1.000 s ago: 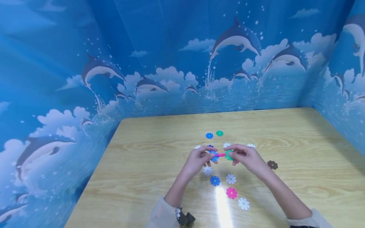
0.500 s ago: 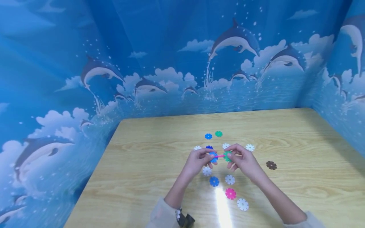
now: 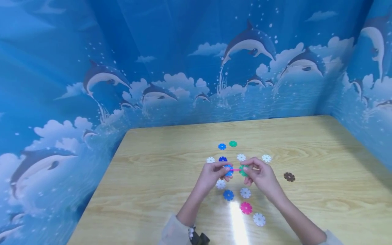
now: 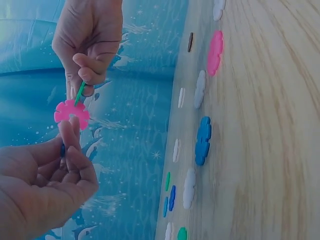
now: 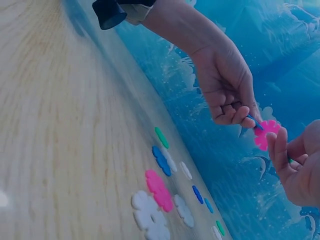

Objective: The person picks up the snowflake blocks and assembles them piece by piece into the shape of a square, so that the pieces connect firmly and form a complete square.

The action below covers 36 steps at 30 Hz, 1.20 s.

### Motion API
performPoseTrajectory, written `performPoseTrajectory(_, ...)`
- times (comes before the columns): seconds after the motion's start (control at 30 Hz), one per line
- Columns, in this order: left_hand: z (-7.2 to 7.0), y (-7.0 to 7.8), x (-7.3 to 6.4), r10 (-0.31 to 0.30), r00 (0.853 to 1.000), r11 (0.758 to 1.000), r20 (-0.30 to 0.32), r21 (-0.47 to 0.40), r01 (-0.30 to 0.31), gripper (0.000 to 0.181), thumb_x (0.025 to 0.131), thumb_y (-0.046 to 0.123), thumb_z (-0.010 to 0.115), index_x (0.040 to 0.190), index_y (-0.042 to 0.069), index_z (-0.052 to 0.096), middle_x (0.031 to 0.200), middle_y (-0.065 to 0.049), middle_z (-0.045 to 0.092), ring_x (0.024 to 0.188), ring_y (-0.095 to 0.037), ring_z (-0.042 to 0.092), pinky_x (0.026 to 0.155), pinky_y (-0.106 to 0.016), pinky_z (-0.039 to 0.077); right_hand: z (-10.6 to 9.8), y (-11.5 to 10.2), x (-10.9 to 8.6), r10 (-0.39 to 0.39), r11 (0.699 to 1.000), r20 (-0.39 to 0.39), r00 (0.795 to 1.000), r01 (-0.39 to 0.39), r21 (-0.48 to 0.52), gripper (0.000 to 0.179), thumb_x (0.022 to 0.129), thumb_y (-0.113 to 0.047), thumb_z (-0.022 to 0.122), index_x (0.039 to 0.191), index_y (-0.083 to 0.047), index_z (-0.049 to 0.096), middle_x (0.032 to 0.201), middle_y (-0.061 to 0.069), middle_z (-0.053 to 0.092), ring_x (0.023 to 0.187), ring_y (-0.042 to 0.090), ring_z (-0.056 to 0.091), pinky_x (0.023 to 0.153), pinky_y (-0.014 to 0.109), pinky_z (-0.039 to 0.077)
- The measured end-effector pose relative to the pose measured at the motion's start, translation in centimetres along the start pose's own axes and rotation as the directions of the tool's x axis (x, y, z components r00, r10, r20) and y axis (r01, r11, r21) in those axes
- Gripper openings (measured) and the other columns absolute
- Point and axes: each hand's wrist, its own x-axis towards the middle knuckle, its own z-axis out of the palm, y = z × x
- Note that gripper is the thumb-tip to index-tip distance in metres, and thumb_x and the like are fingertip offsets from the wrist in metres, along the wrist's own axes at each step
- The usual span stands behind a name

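Note:
My left hand (image 3: 211,175) pinches a blue notched plastic disc (image 3: 228,171) between thumb and fingers. Opposite it, my right hand (image 3: 261,175) pinches a green notched disc (image 3: 243,170). Between the two sits a pink notched disc (image 4: 63,114), edge-on in the head view and face-on in both wrist views. The green disc meets one side of the pink disc in the left wrist view; the blue one meets the other side in the right wrist view. All three are held up above the table, partly covered by fingertips.
Several loose notched discs lie flat on the wooden table (image 3: 159,177): white (image 3: 259,219), pink (image 3: 246,208), blue (image 3: 228,195), green (image 3: 233,144) and others around and below the hands. A brown disc (image 3: 289,177) lies to the right. A dolphin-print curtain (image 3: 171,51) surrounds the table.
The pink disc has turned to a thinner, edge-on line in the head view. My right hand has shifted slightly, its lower fingers changing position. Both hands keep hold of their discs.

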Motion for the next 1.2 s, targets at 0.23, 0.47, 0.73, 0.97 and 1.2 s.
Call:
performPoseTrajectory(0.23, 0.2, 0.3, -0.2, 0.023, 1.000, 0.998, 0.007, 0.060, -0.023, 0.023, 0.089, 0.007, 0.060, 0.109, -0.003, 0.064, 0.080, -0.006, 0.067, 0.063, -0.015, 0.062, 0.067, -0.024, 0.055, 0.1, 0.5, -0.1, -0.008, 1.000, -0.014, 1.000, 0.008, -0.001, 0.022, 0.089, 0.000, 0.056, 0.109, 0.009, 0.053, 0.082, 0.016, 0.056, 0.057, 0.019, 0.059, 0.057, 0.032, 0.056)
performPoseTrajectory(0.47, -0.3, 0.2, 0.0, 0.010, 1.000, 1.000, 0.028, 0.024, -0.010, 0.025, 0.090, 0.012, 0.059, 0.111, -0.002, 0.064, 0.082, -0.006, 0.067, 0.066, -0.015, 0.063, 0.070, -0.027, 0.055, -0.3, 0.5, 0.3, -0.078, 0.997, 0.053, 0.996, 0.078, 0.001, 0.024, 0.091, -0.005, 0.055, 0.112, 0.007, 0.052, 0.084, 0.019, 0.055, 0.060, 0.020, 0.059, 0.058, 0.033, 0.056)
performPoseTrajectory(0.73, -1.2, 0.2, 0.1, 0.020, 1.000, 1.000, -0.004, 0.013, -0.020, 0.024, 0.090, 0.010, 0.059, 0.111, -0.002, 0.063, 0.077, -0.009, 0.066, 0.063, -0.014, 0.062, 0.075, -0.044, 0.054, -1.5, 1.1, 0.8, -0.127, 0.992, 0.060, 0.990, 0.128, -0.012, 0.026, 0.093, -0.011, 0.055, 0.111, 0.007, 0.054, 0.083, 0.025, 0.057, 0.068, 0.020, 0.061, 0.062, 0.034, 0.056)
performPoseTrajectory(0.97, -1.8, 0.4, 0.3, 0.008, 1.000, 1.000, -0.028, 0.009, -0.008, 0.023, 0.090, 0.011, 0.059, 0.110, 0.002, 0.064, 0.076, -0.008, 0.067, 0.062, -0.014, 0.063, 0.078, -0.052, 0.050, -2.7, 3.6, 1.0, -0.056, 0.985, 0.143, 0.988, 0.078, -0.152, 0.027, 0.088, -0.015, 0.061, 0.105, 0.005, 0.058, 0.087, 0.018, 0.061, 0.075, 0.019, 0.059, 0.068, 0.031, 0.054)
performPoseTrajectory(1.2, -2.0, 0.6, 0.3, -0.017, 0.999, 1.000, -0.029, 0.001, 0.018, 0.023, 0.090, 0.011, 0.058, 0.111, 0.004, 0.064, 0.077, -0.007, 0.068, 0.064, -0.014, 0.063, 0.080, -0.051, 0.050, -3.6, 6.6, 1.5, -0.039, 0.940, 0.318, 0.947, 0.142, -0.309, 0.027, 0.083, -0.019, 0.067, 0.104, -0.002, 0.062, 0.088, 0.004, 0.060, 0.079, 0.016, 0.056, 0.069, 0.023, 0.051)
